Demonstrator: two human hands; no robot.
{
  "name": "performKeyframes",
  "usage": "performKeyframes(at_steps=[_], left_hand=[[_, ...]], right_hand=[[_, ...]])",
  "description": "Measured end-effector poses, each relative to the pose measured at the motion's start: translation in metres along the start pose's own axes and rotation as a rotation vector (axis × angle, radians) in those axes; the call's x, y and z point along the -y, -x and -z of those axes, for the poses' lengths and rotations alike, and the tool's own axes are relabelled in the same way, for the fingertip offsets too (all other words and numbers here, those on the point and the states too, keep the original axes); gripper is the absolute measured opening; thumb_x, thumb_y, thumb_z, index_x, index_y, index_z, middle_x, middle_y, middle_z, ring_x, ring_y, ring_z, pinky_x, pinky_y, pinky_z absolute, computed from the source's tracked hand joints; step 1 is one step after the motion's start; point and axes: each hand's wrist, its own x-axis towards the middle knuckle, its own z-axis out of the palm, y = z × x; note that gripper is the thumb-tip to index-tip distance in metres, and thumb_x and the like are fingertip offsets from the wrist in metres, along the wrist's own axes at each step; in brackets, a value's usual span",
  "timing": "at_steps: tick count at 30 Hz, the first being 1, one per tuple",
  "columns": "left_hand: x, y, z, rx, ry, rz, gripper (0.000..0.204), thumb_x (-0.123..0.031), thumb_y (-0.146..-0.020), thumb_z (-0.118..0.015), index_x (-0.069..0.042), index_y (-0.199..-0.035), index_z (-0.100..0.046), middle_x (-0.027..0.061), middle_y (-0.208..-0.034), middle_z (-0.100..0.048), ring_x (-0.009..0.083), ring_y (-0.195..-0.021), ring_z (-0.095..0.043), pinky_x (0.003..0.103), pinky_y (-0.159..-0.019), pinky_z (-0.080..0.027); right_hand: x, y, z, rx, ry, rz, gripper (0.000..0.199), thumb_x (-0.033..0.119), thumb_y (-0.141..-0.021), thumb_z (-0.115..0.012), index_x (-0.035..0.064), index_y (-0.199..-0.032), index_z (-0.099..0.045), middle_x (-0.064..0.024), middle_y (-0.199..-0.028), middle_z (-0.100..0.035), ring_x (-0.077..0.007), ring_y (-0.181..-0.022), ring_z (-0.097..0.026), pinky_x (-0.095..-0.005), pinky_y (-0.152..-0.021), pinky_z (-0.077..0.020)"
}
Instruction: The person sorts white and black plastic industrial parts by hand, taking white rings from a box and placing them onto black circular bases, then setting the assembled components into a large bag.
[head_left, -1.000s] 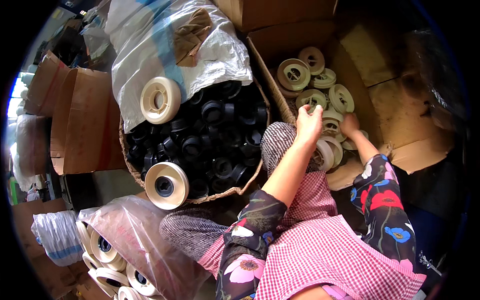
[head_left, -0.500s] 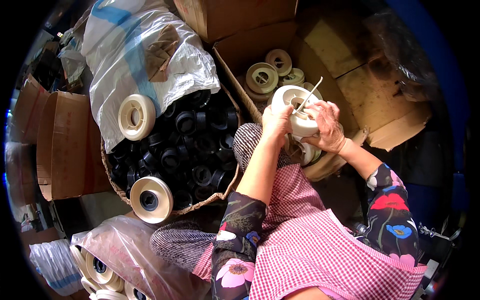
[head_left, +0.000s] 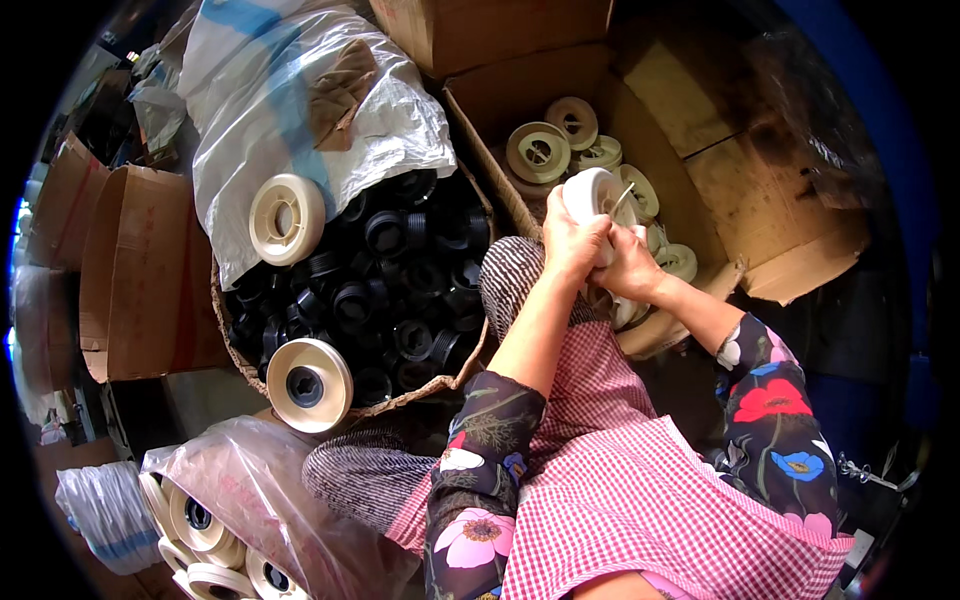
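My left hand point(head_left: 573, 240) is closed around a white round plastic wheel point(head_left: 590, 188), tilted up on edge over the near side of a cardboard box. A thin pale plastic stem point(head_left: 623, 197) sticks out of the wheel's centre. My right hand point(head_left: 632, 268) is closed at the wheel's near right side, close against my left hand; its fingertips are partly hidden. Behind and below the hands, several similar cream wheels point(head_left: 538, 152) lie in the cardboard box point(head_left: 690, 215).
Left of my knee, a carton point(head_left: 385, 405) holds several black threaded plastic fittings point(head_left: 352, 303). On it rest a cream wheel point(head_left: 287, 220) and another wheel with a black centre point(head_left: 335, 370). White plastic sheeting point(head_left: 390, 110) covers its far part. Bagged wheels point(head_left: 215, 540) lie lower left.
The wheel has been tipped from facing up to standing more on edge. My right hand has moved down and left from its rim, close to my left hand. The view has shifted slightly.
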Motion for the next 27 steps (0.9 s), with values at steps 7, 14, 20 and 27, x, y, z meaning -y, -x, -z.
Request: performKeyframes(at_steps=[7,14,20,27], left_hand=[[0.016,-0.013,-0.006,-0.157,-0.213,0.323,0.082,-0.041,-0.088,-0.059,0.002,-0.145,-0.018,0.0254,-0.137,-0.043,0.0342,-0.117,-0.051,0.042,-0.094,-0.044],[-0.013,-0.008,0.003,-0.232,0.151,0.404,0.061,-0.038,-0.097,-0.045,-0.003,-0.142,-0.025,0.0156,-0.129,-0.049,0.0218,-0.104,-0.058,0.034,-0.078,-0.047],[-0.012,-0.011,0.004,-0.235,0.136,0.361,0.059,-0.040,-0.098,-0.043,-0.002,-0.141,-0.027,0.0174,-0.130,-0.048,0.0217,-0.106,-0.058,0.034,-0.081,-0.047],[-0.017,-0.012,-0.003,-0.213,0.085,0.406,0.055,-0.038,-0.097,-0.046,-0.001,-0.136,-0.033,0.0144,-0.120,-0.055,0.0190,-0.099,-0.059,0.032,-0.077,-0.048]], right_hand=[[-0.015,-0.047,0.048,0.211,0.398,-0.059,0.074,0.041,-0.063,-0.077,-0.0006,-0.116,-0.048,-0.0206,-0.096,-0.065,-0.0351,-0.099,-0.061,-0.0504,-0.098,-0.0329],[0.094,-0.086,0.111,-0.656,0.354,0.926,0.070,0.030,-0.070,-0.076,0.0091,-0.131,-0.047,-0.0106,-0.106,-0.063,-0.0238,-0.113,-0.054,-0.0472,-0.099,-0.0331],[-0.027,-0.141,0.030,0.003,0.228,-0.010,0.038,0.037,-0.081,-0.061,0.0080,-0.105,-0.063,-0.0157,-0.111,-0.064,-0.0302,-0.108,-0.058,-0.0495,-0.094,-0.0390],[-0.225,-0.079,-0.122,0.275,0.398,-0.610,0.042,0.037,-0.083,-0.059,0.0072,-0.113,-0.064,-0.0182,-0.119,-0.061,-0.0355,-0.110,-0.057,-0.0469,-0.093,-0.0427]])
